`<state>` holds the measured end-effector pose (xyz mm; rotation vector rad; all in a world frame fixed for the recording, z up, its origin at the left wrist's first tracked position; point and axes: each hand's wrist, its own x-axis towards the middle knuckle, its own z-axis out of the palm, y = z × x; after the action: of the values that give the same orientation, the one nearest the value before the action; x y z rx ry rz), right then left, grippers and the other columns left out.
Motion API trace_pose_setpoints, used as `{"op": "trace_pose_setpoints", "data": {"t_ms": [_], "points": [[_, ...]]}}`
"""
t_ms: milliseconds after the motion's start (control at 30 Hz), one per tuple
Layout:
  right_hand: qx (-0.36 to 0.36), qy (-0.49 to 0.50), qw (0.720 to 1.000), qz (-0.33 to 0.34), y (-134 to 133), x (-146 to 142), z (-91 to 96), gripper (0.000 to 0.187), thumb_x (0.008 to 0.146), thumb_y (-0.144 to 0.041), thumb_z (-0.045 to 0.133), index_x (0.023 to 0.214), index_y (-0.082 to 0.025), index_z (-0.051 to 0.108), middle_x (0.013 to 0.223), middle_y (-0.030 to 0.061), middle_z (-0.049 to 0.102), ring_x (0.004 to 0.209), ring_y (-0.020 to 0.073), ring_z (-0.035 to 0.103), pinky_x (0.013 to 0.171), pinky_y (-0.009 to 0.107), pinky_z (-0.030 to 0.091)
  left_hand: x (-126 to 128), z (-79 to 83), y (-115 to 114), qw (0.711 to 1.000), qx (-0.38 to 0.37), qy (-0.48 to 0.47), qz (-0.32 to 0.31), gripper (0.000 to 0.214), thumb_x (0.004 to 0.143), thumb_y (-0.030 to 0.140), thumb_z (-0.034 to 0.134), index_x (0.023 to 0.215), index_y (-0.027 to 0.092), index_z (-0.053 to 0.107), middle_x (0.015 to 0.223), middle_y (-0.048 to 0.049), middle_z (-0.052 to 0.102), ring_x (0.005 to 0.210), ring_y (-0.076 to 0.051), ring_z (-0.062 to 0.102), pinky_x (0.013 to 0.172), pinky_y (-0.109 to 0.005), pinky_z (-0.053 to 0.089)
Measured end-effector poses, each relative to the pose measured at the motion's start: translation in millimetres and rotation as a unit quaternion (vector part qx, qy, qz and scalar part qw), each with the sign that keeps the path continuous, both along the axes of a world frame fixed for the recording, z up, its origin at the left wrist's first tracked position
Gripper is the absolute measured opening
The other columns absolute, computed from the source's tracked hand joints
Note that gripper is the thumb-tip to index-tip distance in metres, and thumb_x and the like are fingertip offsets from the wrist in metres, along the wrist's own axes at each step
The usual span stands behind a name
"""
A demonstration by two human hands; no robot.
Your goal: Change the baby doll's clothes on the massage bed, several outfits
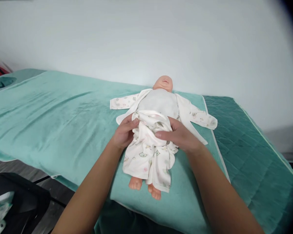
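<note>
A baby doll (pixel 162 84) lies on its back, head toward the wall and bare feet toward me. It wears an open white printed jacket (pixel 197 117), its sleeves spread to both sides, over a plain pale torso. White baby pants (pixel 144 157) with small animal prints cover its legs, bunched up near the waist. My left hand (pixel 125 131) grips the pants' waist at the left side, thumb on top. On the right, my right hand (pixel 179 134) pinches the bunched cloth, thumb across the front and fingers hidden behind it.
A light green sheet (pixel 51 110) covers the bed, with a darker quilted cover (pixel 249 149) at the right. The white wall (pixel 112 39) rises behind. At lower left stands a black chair (pixel 21 195) with a plastic packet (pixel 1 209) on it.
</note>
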<state>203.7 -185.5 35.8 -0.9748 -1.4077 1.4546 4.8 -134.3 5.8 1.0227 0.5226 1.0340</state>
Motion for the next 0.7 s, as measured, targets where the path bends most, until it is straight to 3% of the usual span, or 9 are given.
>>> {"op": "trace_pose_setpoints", "data": {"t_ms": [100,167,333,467,600,700], "points": [[-0.004,-0.092,0.993,0.071,-3,1,6.1,0.047,0.071,-0.034,0.085,0.114,-0.021,0.07,0.111,0.0034,0.073,0.102,0.0257,0.067,0.083,0.034,0.054,3,4.2,-1,1.0,-0.015,-0.012,0.012,0.049,0.074,0.048,0.079,0.111,0.017,0.071,0.087,-0.0071,0.076,0.083,-0.026,0.073,0.074,-0.035,0.058],[-0.019,-0.101,0.992,0.077,-4,0,4.7,0.042,0.073,-0.036,0.083,0.111,-0.021,0.071,0.107,0.0035,0.074,0.1,0.0256,0.068,0.081,0.034,0.054,4,6.6,-3,1.0,-0.021,-0.012,0.008,0.045,0.078,0.049,0.076,0.111,0.019,0.071,0.088,-0.0058,0.076,0.087,-0.026,0.073,0.076,-0.034,0.057],[-0.007,0.041,0.997,-0.062,1,-8,-8.0,0.046,0.074,-0.037,0.081,0.116,-0.022,0.069,0.108,0.0037,0.074,0.104,0.0252,0.068,0.089,0.038,0.054,3,2.9,-3,0.999,0.028,0.042,0.008,0.041,0.084,0.05,0.07,0.111,0.019,0.072,0.092,-0.0053,0.076,0.087,-0.023,0.071,0.074,-0.03,0.055],[0.013,0.057,0.987,-0.15,5,-17,-11.7,0.044,0.077,-0.038,0.076,0.118,-0.025,0.067,0.109,0.0031,0.074,0.103,0.0243,0.068,0.091,0.038,0.054,0,-3.9,2,0.994,0.079,0.072,-0.008,0.056,0.071,0.057,0.079,0.109,0.016,0.072,0.087,-0.0061,0.074,0.073,-0.019,0.066,0.063,-0.026,0.051],[0.04,0.06,0.98,-0.184,5,-21,-12.1,0.04,0.081,-0.039,0.073,0.119,-0.026,0.066,0.113,0.003,0.073,0.108,0.0239,0.066,0.094,0.038,0.052,-2,-4.1,3,0.99,0.091,0.092,-0.059,0.055,0.059,0.039,0.091,0.105,0.015,0.074,0.088,-0.0045,0.072,0.074,-0.018,0.065,0.065,-0.025,0.05],[0.05,0.025,0.984,-0.168,4,-19,-9.6,0.035,0.085,-0.039,0.07,0.116,-0.025,0.068,0.113,0.0026,0.073,0.111,0.0237,0.065,0.095,0.037,0.051,-1,-4.5,2,0.995,0.057,0.075,-0.028,0.04,0.068,0.034,0.086,0.101,0.015,0.074,0.087,-0.0046,0.073,0.073,-0.017,0.066,0.065,-0.025,0.05]]}}
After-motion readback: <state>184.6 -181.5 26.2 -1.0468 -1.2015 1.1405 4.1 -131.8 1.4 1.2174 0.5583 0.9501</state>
